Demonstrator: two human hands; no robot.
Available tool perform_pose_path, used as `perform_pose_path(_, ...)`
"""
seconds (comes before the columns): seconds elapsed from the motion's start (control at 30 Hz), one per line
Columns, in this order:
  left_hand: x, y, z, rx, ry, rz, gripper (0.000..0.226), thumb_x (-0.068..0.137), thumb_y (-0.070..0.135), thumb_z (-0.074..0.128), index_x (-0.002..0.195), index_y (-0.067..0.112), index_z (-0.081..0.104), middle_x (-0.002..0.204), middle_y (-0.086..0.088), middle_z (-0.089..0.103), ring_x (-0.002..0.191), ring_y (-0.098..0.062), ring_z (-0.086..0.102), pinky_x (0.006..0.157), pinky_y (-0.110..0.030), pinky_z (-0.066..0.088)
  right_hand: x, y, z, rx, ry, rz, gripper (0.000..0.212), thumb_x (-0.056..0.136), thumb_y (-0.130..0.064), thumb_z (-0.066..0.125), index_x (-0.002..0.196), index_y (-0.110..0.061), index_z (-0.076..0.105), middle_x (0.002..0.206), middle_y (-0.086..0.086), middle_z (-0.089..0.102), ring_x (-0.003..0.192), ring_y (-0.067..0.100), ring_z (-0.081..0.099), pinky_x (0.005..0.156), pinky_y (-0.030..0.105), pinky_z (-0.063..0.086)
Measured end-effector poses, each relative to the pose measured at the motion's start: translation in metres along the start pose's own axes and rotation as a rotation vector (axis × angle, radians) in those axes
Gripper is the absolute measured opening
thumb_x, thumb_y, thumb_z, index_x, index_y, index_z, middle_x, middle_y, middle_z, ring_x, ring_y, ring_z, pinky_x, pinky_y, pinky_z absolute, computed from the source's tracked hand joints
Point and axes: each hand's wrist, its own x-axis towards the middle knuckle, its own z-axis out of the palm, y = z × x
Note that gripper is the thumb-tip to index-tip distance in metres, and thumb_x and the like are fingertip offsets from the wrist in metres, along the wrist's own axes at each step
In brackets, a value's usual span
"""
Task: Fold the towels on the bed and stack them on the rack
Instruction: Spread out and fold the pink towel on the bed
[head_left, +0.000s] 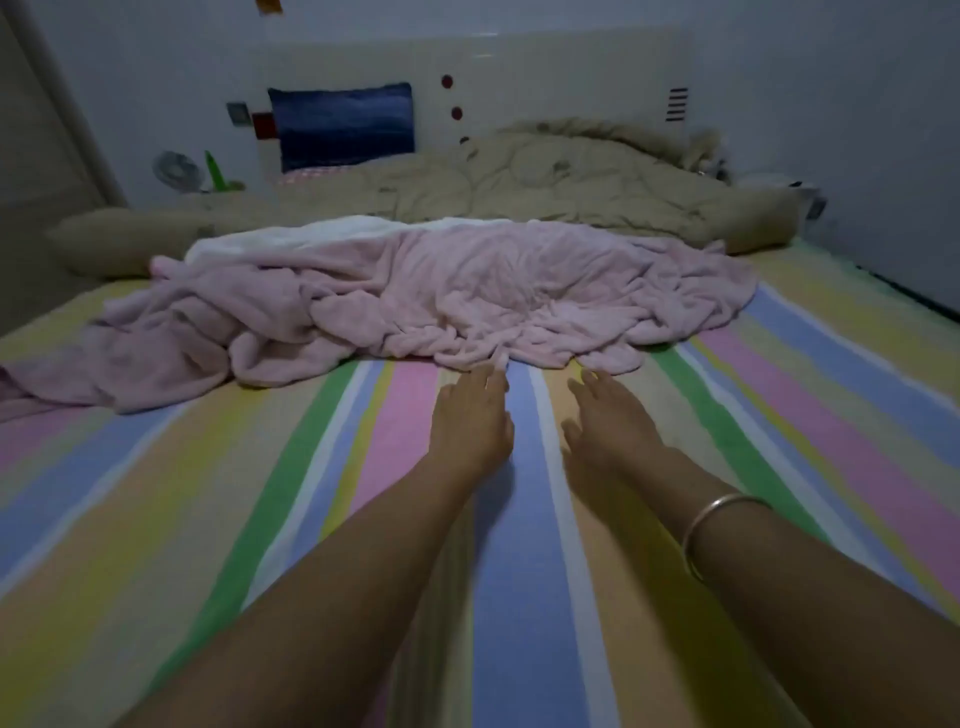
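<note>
Dimly lit, a bed (156, 493) covered by a sheet of pastel stripes is shown lengthwise; a crumpled pink towel (415, 296) is spread across its middle, with a white towel (291, 236) partly hidden behind it; a beige quilt (545, 176) and a blue pillow (343, 124) are heaped further back against the headboard (571, 73). Both bare forearms are stretched forward, side by side and low over the sheet; the left hand (470, 415) and the right hand (605, 421) are held palm down, fingers straight, nothing gripped, the fingertips at the pink towel's near edge; a metal bangle (693, 530) is worn on the right wrist.
</note>
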Motion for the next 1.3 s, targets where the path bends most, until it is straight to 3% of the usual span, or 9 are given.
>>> perform_pose_path(0.17, 0.045, -0.005, 0.059, -0.061, -0.121, -0.095, 0.037, 0.091, 0.024, 0.052, 0.126, 0.011, 0.051, 0.149, -0.020, 0.028, 0.126, -0.037, 0.040, 0.092, -0.038, 0.036, 0.074, 0.019, 0.043, -0.153, -0.072, 0.007, 0.076, 0.089, -0.051, 0.004, 0.141, -0.009, 0.039, 0.154, 0.017, 0.027, 0.146, 0.035, 0.003, 0.117, 0.051, -0.001)
perform_pose_path(0.33, 0.092, -0.030, 0.095, -0.051, -0.334, -0.225, 0.068, 0.094, 0.045, 0.045, 0.151, 0.016, 0.023, 0.159, -0.022, -0.008, 0.147, -0.035, -0.007, 0.118, -0.047, 0.009, 0.118, 0.040, 0.058, 0.035, -0.225, 0.236, 0.064, 0.097, -0.050, 0.027, 0.151, -0.017, 0.018, 0.157, 0.025, -0.005, 0.145, 0.040, -0.008, 0.118, 0.046, -0.001)
perform_pose_path(0.47, 0.108, -0.045, 0.102, -0.021, -0.189, -0.192, 0.065, 0.090, 0.044, 0.046, 0.143, 0.007, 0.039, 0.150, -0.016, 0.033, 0.139, -0.030, 0.027, 0.116, -0.039, 0.016, 0.125, 0.045, 0.064, 0.140, -0.092, 0.322, 0.058, 0.099, -0.039, 0.032, 0.146, -0.006, 0.030, 0.153, 0.018, 0.022, 0.142, 0.032, 0.019, 0.113, 0.038, 0.020)
perform_pose_path(0.57, 0.102, -0.052, 0.094, -0.191, -0.005, -0.117, 0.041, 0.078, 0.034, 0.046, 0.101, 0.008, 0.067, 0.107, -0.013, 0.065, 0.104, -0.034, 0.056, 0.091, -0.039, 0.039, 0.112, 0.044, 0.059, 0.210, 0.135, 0.298, 0.039, 0.092, -0.020, 0.045, 0.130, -0.012, 0.053, 0.132, 0.014, 0.052, 0.123, 0.030, 0.044, 0.100, 0.034, 0.036)
perform_pose_path(0.7, 0.075, -0.051, 0.063, -0.384, 0.055, -0.199, 0.009, 0.086, 0.017, 0.059, 0.093, 0.012, 0.058, 0.088, -0.011, 0.064, 0.087, -0.032, 0.060, 0.073, -0.036, 0.042, 0.069, 0.052, 0.047, 0.444, 0.258, 0.298, 0.025, 0.092, -0.012, 0.047, 0.113, -0.014, 0.060, 0.115, 0.018, 0.061, 0.109, 0.035, 0.053, 0.090, 0.036, 0.042)
perform_pose_path(0.83, 0.038, -0.047, 0.023, -0.378, 0.047, -0.282, 0.029, 0.088, 0.017, 0.056, 0.114, 0.012, 0.045, 0.081, -0.010, 0.057, 0.086, -0.036, 0.061, 0.071, -0.037, 0.042, 0.009, 0.076, 0.031, 0.494, 0.244, 0.292, 0.028, 0.091, -0.011, 0.047, 0.119, -0.014, 0.046, 0.110, 0.017, 0.063, 0.098, 0.037, 0.061, 0.078, 0.037, 0.046)
perform_pose_path(1.07, -0.058, 0.007, -0.014, 0.008, -0.043, -0.141, 0.037, 0.088, 0.051, 0.059, 0.113, 0.025, 0.055, 0.099, -0.010, 0.069, 0.091, -0.031, 0.065, 0.063, -0.033, 0.038, -0.105, 0.130, -0.007, -0.020, 0.163, 0.171, 0.041, 0.088, -0.055, 0.053, 0.116, -0.026, 0.055, 0.105, 0.006, 0.071, 0.097, 0.028, 0.065, 0.078, 0.033, 0.044)
perform_pose_path(1.23, -0.140, 0.030, -0.034, 0.126, 0.033, -0.168, 0.019, 0.090, 0.036, 0.057, 0.107, 0.028, 0.062, 0.090, -0.011, 0.069, 0.080, -0.033, 0.066, 0.062, -0.035, 0.045, -0.199, 0.168, -0.043, -0.273, 0.109, 0.149, 0.005, 0.089, -0.030, 0.057, 0.093, -0.027, 0.057, 0.082, 0.006, 0.071, 0.081, 0.026, 0.067, 0.066, 0.032, 0.035)
perform_pose_path(1.3, -0.176, 0.037, -0.051, 0.152, 0.062, -0.194, 0.018, 0.090, 0.040, 0.060, 0.097, 0.024, 0.061, 0.081, -0.013, 0.068, 0.073, -0.035, 0.066, 0.057, -0.036, 0.042, -0.242, 0.189, -0.056, -0.325, 0.115, 0.158, 0.010, 0.077, -0.029, 0.067, 0.083, -0.026, 0.060, 0.066, 0.006, 0.067, 0.069, 0.026, 0.067, 0.063, 0.032, 0.037)
